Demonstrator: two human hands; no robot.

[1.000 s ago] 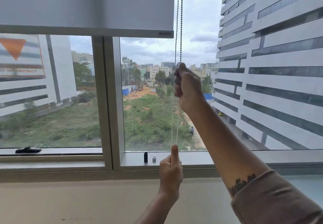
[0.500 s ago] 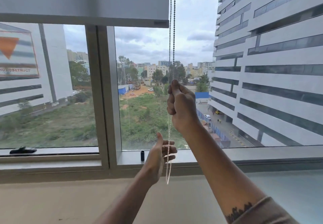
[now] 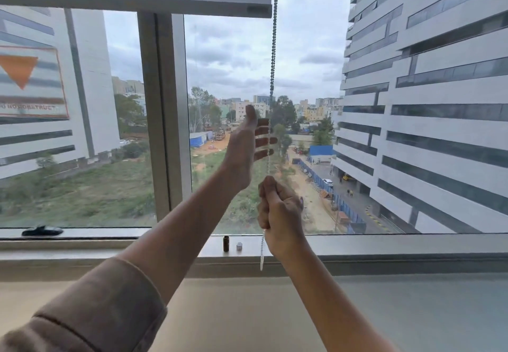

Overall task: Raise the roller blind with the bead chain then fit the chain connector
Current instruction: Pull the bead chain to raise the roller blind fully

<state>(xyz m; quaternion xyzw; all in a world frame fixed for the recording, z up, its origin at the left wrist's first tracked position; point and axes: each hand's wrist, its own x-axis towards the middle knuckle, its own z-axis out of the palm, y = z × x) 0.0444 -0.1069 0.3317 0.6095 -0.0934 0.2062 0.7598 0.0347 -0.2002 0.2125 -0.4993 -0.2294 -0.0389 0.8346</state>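
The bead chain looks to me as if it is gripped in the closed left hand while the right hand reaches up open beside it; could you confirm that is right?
Not quite: the hands are swapped. The head view shows the bead chain gripped in the closed right hand, low down, while the left hand reaches up open beside it.

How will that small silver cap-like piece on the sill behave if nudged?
The silver piece looks short and squat, so it probably slides rather than tips. Likely light. The taller dark piece beside it seems more tip-prone. The sill looks smooth, so expect skidding.
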